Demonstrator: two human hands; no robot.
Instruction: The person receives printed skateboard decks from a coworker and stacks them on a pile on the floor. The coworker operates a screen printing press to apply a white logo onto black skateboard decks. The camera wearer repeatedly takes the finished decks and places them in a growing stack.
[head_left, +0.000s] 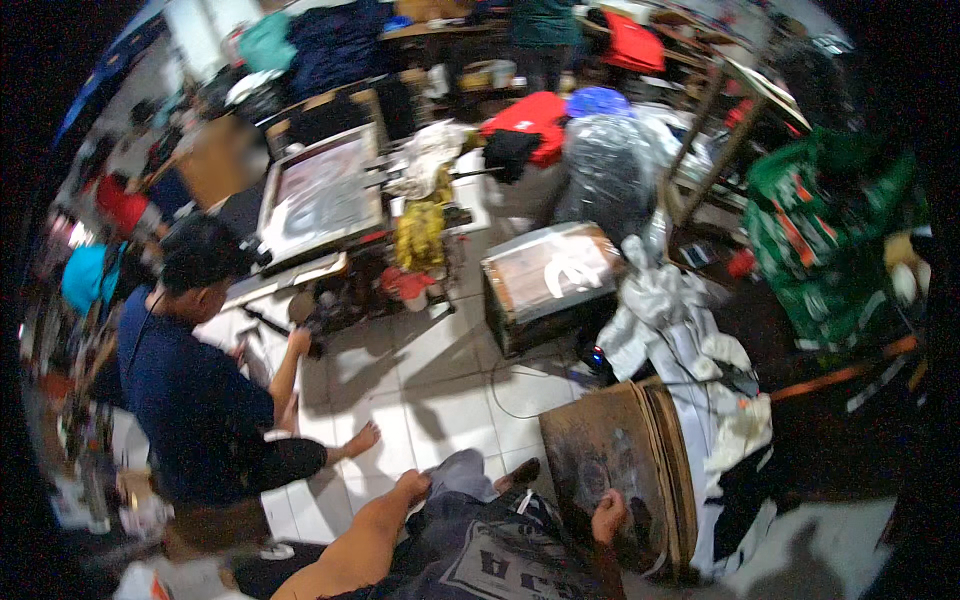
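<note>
Looks like a stack of flat boards [625,470], dark and worn on the top face, is being steadied upright-ish on the white tile floor [440,390]. The right hand [607,517] is set on the lower edge of the front board, fingers curled over it, so it's clamped on that board. The left hand [412,487] is rested on the grey-trousered knee [462,478], fingers loosely together, nothing held. The stack is just right of the knee, with crumpled white and grey cloth [680,320] piled behind it. A seated person in a dark blue shirt [190,390] is well apart on the left, by a framed printing screen [320,195]. Judged from this, the front board is about to be sorted or pulled; a second hand on the top edge would probably be needed.
</note>
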